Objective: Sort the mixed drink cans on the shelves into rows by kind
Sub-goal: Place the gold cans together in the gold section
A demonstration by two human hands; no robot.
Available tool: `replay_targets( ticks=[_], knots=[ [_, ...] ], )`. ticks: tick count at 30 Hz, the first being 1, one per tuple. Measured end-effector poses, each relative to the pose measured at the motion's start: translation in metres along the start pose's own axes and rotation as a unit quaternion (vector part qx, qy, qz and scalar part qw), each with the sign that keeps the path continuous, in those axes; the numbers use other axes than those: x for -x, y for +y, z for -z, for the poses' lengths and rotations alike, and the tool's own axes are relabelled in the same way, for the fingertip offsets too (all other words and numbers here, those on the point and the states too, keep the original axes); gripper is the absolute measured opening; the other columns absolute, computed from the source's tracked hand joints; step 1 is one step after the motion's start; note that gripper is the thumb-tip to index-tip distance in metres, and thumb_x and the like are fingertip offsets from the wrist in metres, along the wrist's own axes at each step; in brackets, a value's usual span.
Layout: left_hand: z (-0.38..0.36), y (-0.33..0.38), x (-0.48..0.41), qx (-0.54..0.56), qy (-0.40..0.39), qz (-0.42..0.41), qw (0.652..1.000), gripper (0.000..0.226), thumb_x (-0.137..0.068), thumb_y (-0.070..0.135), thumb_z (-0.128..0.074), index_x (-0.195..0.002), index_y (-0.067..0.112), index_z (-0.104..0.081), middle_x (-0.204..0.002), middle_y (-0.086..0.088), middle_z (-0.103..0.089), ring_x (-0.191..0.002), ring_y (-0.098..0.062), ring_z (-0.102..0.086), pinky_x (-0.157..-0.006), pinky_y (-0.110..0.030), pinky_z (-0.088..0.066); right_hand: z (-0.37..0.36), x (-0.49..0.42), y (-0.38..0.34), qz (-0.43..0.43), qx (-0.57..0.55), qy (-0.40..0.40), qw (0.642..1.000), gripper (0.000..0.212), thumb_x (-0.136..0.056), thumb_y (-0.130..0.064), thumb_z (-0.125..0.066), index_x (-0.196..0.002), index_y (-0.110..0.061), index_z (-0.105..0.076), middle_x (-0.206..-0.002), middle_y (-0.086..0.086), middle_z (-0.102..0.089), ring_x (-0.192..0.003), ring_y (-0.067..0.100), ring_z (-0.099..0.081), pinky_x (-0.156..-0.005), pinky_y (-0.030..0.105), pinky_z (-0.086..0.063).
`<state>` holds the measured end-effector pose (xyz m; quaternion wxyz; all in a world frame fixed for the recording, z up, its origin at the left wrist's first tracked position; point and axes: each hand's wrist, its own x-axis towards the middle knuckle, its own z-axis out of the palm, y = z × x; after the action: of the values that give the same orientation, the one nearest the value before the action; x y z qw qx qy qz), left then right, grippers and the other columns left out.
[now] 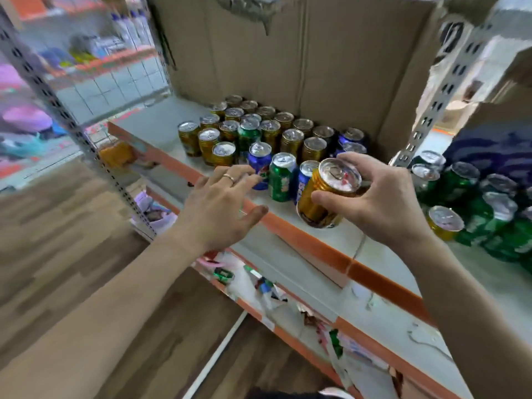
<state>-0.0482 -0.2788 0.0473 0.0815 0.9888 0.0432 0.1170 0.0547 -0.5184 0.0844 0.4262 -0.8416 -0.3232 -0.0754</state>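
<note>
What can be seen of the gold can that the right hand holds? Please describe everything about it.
The gold can looks like metal: a ribbed golden wall, a silver top with a pull tab, and dark print near its base. It seems unopened. It is tilted, with its top toward the camera, above the orange front edge of the shelf. The right hand grips it, thumb on its side and fingers over the far rim.

Glossy metal cans (pixel 280 177), matt cardboard backing (pixel 316 61)

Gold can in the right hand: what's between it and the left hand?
Head view: three cans stand on the shelf between the gold can and the left hand: a blue can nearest that hand, a green can, then a second blue can.
</note>
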Motion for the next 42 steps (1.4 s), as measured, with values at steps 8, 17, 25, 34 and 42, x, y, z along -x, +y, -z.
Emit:
replay_targets(
  ticks=[8, 17, 25, 34, 42],
  knots=[
    [0.006, -0.051, -0.052, -0.005, 0.030, 0.021, 0.999, 0.063, -0.091, 0.061, -0.042, -0.141, 0.024, -0.049, -0.148, 0.004, -0.044, -0.136, -0.022, -0.037, -0.105, -0.047, -0.037, -0.040, -0.078, -0.003, 0.001, 0.007, 0.009, 1.000, 0.068, -0.071, -0.050, -0.083, -0.126, -0.014, -0.064, -0.112, -0.002, -0.071, -0.100, 0.011, -0.066, -0.086, 0.028, -0.056],
    [0.005, -0.094, -0.135, 0.014, 0.029, 0.053, 0.998, 0.062, -0.088, 0.054, -0.044, -0.142, 0.025, -0.050, -0.153, 0.005, -0.037, -0.138, -0.025, -0.029, -0.112, -0.050, -0.032, -0.083, -0.192, 0.023, 0.014, 0.074, -0.013, 0.997, 0.061, -0.070, -0.055, -0.078, -0.116, -0.017, -0.066, -0.105, -0.005, -0.070, -0.091, 0.006, -0.063, -0.083, 0.020, -0.052],
    [-0.012, -0.122, -0.169, 0.025, 0.007, 0.070, 0.997, 0.064, -0.087, 0.058, -0.041, -0.142, 0.026, -0.050, -0.153, 0.004, -0.037, -0.138, -0.026, -0.031, -0.109, -0.048, -0.033, -0.126, -0.235, 0.065, -0.021, 0.107, -0.106, 0.988, 0.077, -0.061, -0.065, -0.075, -0.122, -0.020, -0.062, -0.110, -0.001, -0.070, -0.104, 0.021, -0.063, -0.090, 0.039, -0.053],
    [-0.032, -0.143, -0.180, 0.031, -0.037, 0.041, 0.998, 0.054, -0.096, 0.049, -0.051, -0.143, 0.024, -0.045, -0.157, 0.002, -0.032, -0.143, -0.028, -0.026, -0.111, -0.051, -0.031, -0.152, -0.245, 0.082, -0.039, 0.160, -0.201, 0.966, 0.081, -0.057, -0.067, -0.078, -0.125, -0.025, -0.064, -0.114, 0.007, -0.063, -0.107, 0.022, -0.058, -0.094, 0.036, -0.047],
    [-0.042, -0.156, -0.183, 0.044, -0.056, 0.002, 0.997, 0.055, -0.096, 0.051, -0.051, -0.144, 0.026, -0.044, -0.158, 0.001, -0.030, -0.144, -0.027, -0.025, -0.110, -0.054, -0.034, -0.156, -0.245, 0.093, -0.071, 0.158, -0.243, 0.954, 0.080, -0.071, -0.060, -0.076, -0.141, -0.032, -0.050, -0.141, 0.004, -0.046, -0.132, 0.020, -0.041, -0.101, 0.026, -0.027]
  ],
)
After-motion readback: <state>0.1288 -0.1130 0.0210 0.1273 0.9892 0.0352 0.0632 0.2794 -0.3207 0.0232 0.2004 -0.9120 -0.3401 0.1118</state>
